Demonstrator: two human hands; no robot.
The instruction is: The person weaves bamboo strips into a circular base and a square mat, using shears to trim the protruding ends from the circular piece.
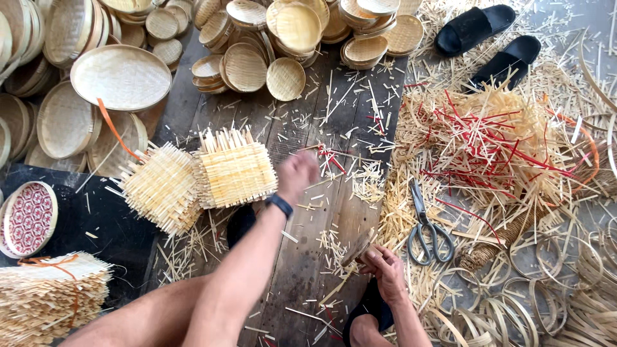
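Sitting low: the person is working on a dark wooden plank floor (302,257), so everything is lying within arm's reach.
Left hand: the left hand (297,175) is blurring with motion just beside the woven bamboo mat (236,168); it is looking curled, but I cannot tell if it is grasping anything.
Right hand: the right hand (384,265) is clenching around a small wooden-handled tool (357,248), holding it low above the floor near the knee, probably so that it is ready for use.
Woven mats: the square mat is lying flat with its strip ends sticking out on every side, touching a second similar mat (162,186) to its left.
Scissors: a pair of scissors (427,226) is lying just to the right of the right hand, on the trimmings, near enough for picking up.
Finished trays: round woven trays (121,77) are piling up at the far edge and on the left, well apart from the hands, seemingly to keep them out of the mess.
Loose material: a heap of pale and red strips (488,148) is covering the right side, and bamboo rings (514,308) are lying at the lower right.
Other things: black sandals (488,38) are resting at the top right; a bundle of strips (48,295) is lying at the lower left.
In the way: scattered cut pieces are littering the floor between the hands.
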